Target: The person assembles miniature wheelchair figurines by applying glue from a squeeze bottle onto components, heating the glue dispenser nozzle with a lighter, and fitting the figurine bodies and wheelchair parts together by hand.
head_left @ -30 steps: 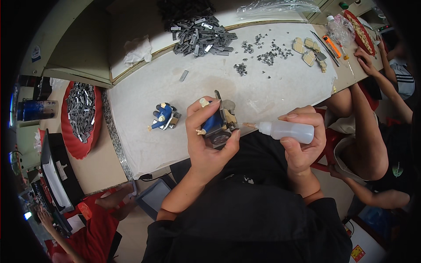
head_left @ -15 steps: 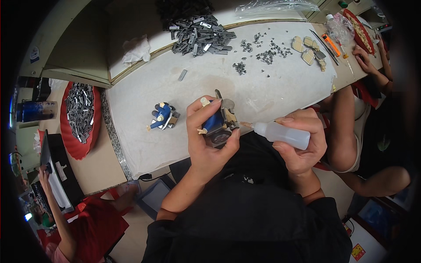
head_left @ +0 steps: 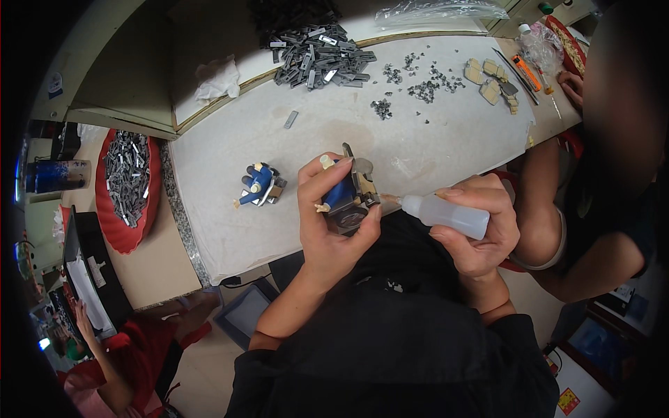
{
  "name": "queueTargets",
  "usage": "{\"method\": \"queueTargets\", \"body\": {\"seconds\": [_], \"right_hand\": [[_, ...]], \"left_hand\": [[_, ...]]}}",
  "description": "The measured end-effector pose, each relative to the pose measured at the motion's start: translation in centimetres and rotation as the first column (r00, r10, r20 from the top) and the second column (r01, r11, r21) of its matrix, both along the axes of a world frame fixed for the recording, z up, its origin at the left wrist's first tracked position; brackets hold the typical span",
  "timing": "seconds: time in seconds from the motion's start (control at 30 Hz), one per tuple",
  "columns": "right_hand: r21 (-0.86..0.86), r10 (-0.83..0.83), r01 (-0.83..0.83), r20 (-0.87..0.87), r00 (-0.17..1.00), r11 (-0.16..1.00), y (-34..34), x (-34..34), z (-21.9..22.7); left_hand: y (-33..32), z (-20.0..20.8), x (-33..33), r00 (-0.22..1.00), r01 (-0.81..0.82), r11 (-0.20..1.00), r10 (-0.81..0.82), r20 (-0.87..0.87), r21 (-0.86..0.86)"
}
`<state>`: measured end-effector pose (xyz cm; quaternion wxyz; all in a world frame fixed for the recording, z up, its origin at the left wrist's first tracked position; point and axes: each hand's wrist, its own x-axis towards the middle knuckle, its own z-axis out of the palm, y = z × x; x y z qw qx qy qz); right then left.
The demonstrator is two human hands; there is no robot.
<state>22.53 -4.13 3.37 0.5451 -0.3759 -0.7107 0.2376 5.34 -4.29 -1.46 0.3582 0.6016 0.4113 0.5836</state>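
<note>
My left hand (head_left: 331, 237) is closed round a small toy figure (head_left: 341, 194) in blue with a dark wheeled base and tan and grey parts on its right side. Between my right thumb and fingers lies a translucent white squeeze bottle (head_left: 456, 217), tilted, and my right hand (head_left: 488, 230) grips its body. The bottle's thin brownish nozzle (head_left: 390, 198) points left, close beside the toy; whether it touches cannot be made out. A second blue toy figure (head_left: 258, 184) stands on the white-covered table (head_left: 230, 230), left of my left hand.
A heap of grey flat parts (head_left: 320, 59) lies at the back, with tiny metallic bits (head_left: 432, 87) and tan pieces (head_left: 490, 90) to its right. One grey strip (head_left: 290, 120) lies alone. At left is a red tray (head_left: 115, 233) of grey parts. Co-workers sit at both sides.
My hands, the toy and the bottle have hardly moved. At right, the co-worker has leaned in, and an arm now blurs the view. At left, the other person's hand has shifted lower.
</note>
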Motion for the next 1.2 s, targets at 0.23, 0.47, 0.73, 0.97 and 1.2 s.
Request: {"method": "queueTargets", "body": {"seconds": [0.23,0.47,0.73,0.97,1.2], "right_hand": [[-0.068,0.023,-0.033,-0.140,0.990,0.997,0.0,0.4,-0.6],[-0.204,0.023,-0.123,-0.432,0.901,0.971,1.7,3.5,-1.5],[-0.293,-0.271,0.220,-0.148,0.951,0.931,5.1,5.1,-7.0],[0.161,-0.378,0.363,0.072,0.923,0.918,2.2,3.4,-4.5],[0.128,0.231,-0.282,0.311,0.922,0.951,3.0,-2.5,-0.3]], "left_hand": [[0.2,-0.1,-0.3,1.000,-0.021,1.000,0.021,-0.013,0.013],[0.4,0.5,-0.9,0.957,0.081,0.985,-0.034,0.287,-0.154],[0.5,1.0,-1.2,0.869,0.240,0.947,-0.113,0.482,-0.211],[0.5,1.5,-1.3,0.813,0.370,0.888,-0.167,0.558,-0.274],[-0.3,2.3,-1.0,0.746,0.469,0.846,-0.227,0.626,-0.252]]}}
